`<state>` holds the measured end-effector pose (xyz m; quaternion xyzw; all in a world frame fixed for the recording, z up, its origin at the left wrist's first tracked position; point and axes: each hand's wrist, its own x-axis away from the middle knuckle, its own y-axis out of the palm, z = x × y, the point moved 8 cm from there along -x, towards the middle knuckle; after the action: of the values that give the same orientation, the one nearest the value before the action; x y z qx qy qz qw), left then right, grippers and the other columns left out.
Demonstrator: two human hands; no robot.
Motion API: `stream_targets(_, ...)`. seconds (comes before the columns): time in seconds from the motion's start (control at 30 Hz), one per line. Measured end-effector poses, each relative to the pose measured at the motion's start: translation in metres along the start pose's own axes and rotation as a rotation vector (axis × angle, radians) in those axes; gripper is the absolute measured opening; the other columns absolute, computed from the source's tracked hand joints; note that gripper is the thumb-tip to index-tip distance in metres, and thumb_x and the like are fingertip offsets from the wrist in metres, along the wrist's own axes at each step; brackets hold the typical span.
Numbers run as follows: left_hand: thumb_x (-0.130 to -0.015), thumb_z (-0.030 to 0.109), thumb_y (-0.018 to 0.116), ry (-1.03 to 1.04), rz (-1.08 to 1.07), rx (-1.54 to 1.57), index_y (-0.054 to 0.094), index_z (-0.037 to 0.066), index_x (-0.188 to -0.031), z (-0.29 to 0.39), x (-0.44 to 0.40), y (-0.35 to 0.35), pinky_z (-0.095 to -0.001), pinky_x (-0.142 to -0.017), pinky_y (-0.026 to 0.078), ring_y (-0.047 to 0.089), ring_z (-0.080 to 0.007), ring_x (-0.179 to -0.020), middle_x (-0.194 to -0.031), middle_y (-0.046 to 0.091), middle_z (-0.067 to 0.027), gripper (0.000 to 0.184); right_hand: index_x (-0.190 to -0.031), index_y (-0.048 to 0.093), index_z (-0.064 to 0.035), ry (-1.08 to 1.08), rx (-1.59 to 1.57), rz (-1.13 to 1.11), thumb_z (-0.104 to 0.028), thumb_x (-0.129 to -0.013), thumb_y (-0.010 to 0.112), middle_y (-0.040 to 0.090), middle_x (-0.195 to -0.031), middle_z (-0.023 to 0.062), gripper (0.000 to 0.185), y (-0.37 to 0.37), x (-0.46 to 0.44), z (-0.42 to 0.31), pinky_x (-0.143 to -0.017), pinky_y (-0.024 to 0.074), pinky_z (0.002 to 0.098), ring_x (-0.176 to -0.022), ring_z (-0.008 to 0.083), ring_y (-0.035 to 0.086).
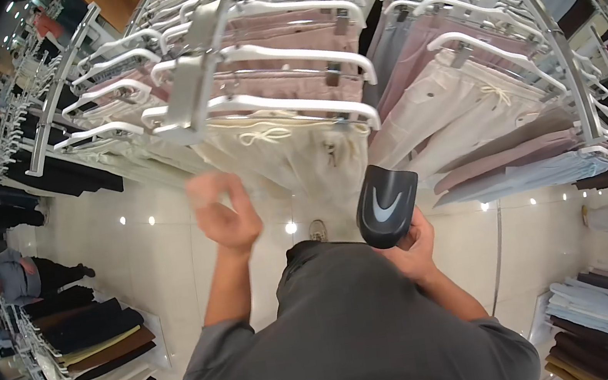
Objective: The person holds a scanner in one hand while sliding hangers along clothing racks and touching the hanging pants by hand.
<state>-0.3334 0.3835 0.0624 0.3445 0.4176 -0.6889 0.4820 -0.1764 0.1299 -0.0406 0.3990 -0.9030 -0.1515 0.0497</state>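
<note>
My right hand (pixel 414 247) is wrapped round the lower part of a dark grey handheld scanner (pixel 388 205) with a pale U-shaped mark on its face. My left hand (pixel 226 213), smeared by motion, is raised below the rack with its fingers loosely bent and apart; I see nothing in it. Just beyond it hang cream drawstring trousers (pixel 290 149) on a white hanger (pixel 284 105). Behind these are several pink garments (pixel 295 74) on similar hangers. To the right, off-white drawstring trousers (pixel 461 94) hang beyond the scanner.
A metal rack arm (pixel 190 89) juts toward me, with another metal rail (pixel 552 46) at right. Folded clothes (pixel 99 335) lie on shelving at lower left, and folded jeans (pixel 588 305) at lower right. A person (pixel 25 276) is at far left. Shiny tiled floor (pixel 164 248) lies below.
</note>
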Motion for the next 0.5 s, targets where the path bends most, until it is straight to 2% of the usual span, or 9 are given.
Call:
stream_targets(0.07,-0.083,-0.005,0.070,0.075,-0.030,-0.250,0.064,0.001,-0.111,-0.008,-0.039,-0.013,-0.0426,-0.089,0.046,0.061,-0.0328,-0.098,-0.107,0.066,-0.0141,0.030,-0.127,0.053,0.0017,0.007,0.027,-0.019,-0.004,-0.084,0.085,0.070,-0.112,0.0065,0.054,0.020,-0.002,0.007,-0.092,0.0507,0.0275,-0.102,0.0123,0.067)
stream_targets(0.1,-0.081,-0.004,0.071,0.101,-0.059,-0.358,0.064,0.002,-0.114,-0.011,-0.056,-0.014,-0.0435,-0.093,0.045,0.061,-0.0337,-0.105,-0.112,0.066,-0.0146,0.034,-0.132,0.053,0.0031,0.003,0.040,-0.052,0.000,-0.082,0.084,0.069,-0.115,0.0072,0.059,0.030,-0.004,0.008,-0.093,0.0524,0.0289,-0.104,0.0130,0.067)
stream_targets(0.13,-0.081,-0.004,0.071,0.106,-0.057,-0.356,0.064,0.002,-0.114,-0.017,-0.071,-0.015,-0.0435,-0.093,0.045,0.061,-0.0337,-0.105,-0.112,0.066,-0.0146,0.034,-0.136,0.052,0.0045,-0.005,0.052,-0.084,0.004,-0.080,0.083,0.068,-0.119,0.0079,0.064,0.040,-0.006,0.009,-0.095,0.0541,0.0304,-0.106,0.0138,0.067)
stream_targets(0.2,-0.078,-0.001,0.074,0.109,-0.232,-0.324,0.065,0.003,-0.118,-0.028,-0.089,0.000,-0.0462,-0.102,0.043,0.060,-0.0345,-0.116,-0.118,0.066,-0.0133,0.041,-0.137,0.051,0.0046,-0.034,0.063,-0.084,0.004,-0.080,0.083,0.067,-0.120,0.0083,0.065,0.056,-0.011,0.012,-0.095,0.0541,0.0305,-0.107,0.0141,0.067)
stream_targets(0.23,-0.078,-0.001,0.074,0.113,-0.235,-0.316,0.065,0.003,-0.118,-0.033,-0.092,-0.002,-0.0462,-0.102,0.043,0.060,-0.0345,-0.116,-0.118,0.066,-0.0133,0.041,-0.137,0.051,0.0047,-0.053,0.077,-0.086,0.003,-0.080,0.083,0.067,-0.122,0.0087,0.066,0.063,-0.011,0.013,-0.096,0.0540,0.0305,-0.108,0.0143,0.067)
stream_targets(0.3,-0.085,0.006,0.079,0.135,-0.375,-0.258,0.066,0.000,-0.122,-0.039,-0.092,0.007,-0.0498,-0.103,0.044,0.059,-0.0408,-0.119,-0.124,0.065,-0.0171,0.040,-0.138,0.051,0.0050,-0.047,0.056,-0.061,0.002,-0.080,0.084,0.067,-0.123,0.0090,0.067,0.075,-0.007,0.020,-0.096,0.0537,0.0305,-0.109,0.0146,0.067)
stream_targets(0.33,-0.085,0.006,0.079,0.141,-0.375,-0.249,0.066,0.000,-0.122,-0.040,-0.093,0.008,-0.0498,-0.103,0.044,0.059,-0.0408,-0.119,-0.124,0.065,-0.0171,0.040,-0.139,0.050,0.0054,-0.041,0.033,-0.045,0.002,-0.080,0.084,0.066,-0.123,0.0093,0.068,0.080,-0.006,0.023,-0.097,0.0534,0.0305,-0.111,0.0149,0.067)
stream_targets(0.4,-0.078,0.001,0.075,0.169,-0.345,-0.243,0.066,0.005,-0.119,-0.040,-0.094,0.008,-0.0484,-0.109,0.043,0.062,-0.0327,-0.115,-0.116,0.068,-0.0096,0.042,-0.139,0.050,0.0057,-0.064,0.028,-0.041,0.001,-0.080,0.084,0.066,-0.124,0.0095,0.069,0.090,-0.003,0.021,-0.098,0.0525,0.0306,-0.112,0.0152,0.066)
stream_targets(0.5,-0.078,0.001,0.076,0.157,-0.356,-0.231,0.068,0.007,-0.117,-0.044,-0.098,0.008,-0.0479,-0.109,0.044,0.062,-0.0312,-0.112,-0.116,0.068,-0.0082,0.040,-0.140,0.049,0.0063,-0.086,0.065,-0.038,-0.001,-0.081,0.085,0.066,-0.126,0.0097,0.070,0.095,0.008,0.027,-0.102,0.0502,0.0310,-0.115,0.0158,0.065)
